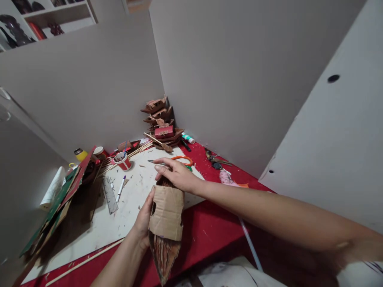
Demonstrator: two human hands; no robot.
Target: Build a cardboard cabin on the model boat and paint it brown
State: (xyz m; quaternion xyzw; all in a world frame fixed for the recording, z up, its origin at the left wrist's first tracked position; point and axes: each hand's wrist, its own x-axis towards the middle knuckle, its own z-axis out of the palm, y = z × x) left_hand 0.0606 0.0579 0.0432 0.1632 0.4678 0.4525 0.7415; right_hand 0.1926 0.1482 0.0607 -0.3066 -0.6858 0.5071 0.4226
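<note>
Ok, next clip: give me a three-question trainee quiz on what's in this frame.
1. True or false: both hands touch the cardboard boat model.
2. Which hand rests on the model's far end? A) left hand B) right hand
3. What orange-handled tool lies on the white board just beyond the hands?

Key: 1. True. 2. B; the left hand grips the side. 3. Scissors.

**Q:** so how are your hands sitting here?

**Me:** my left hand [144,220] comes up from below, fingers curled in a grip, thumb up top. My right hand [176,174] reaches in from the right on a long bare forearm, palm down, fingers flat and together, pointing left, just above the left.
</note>
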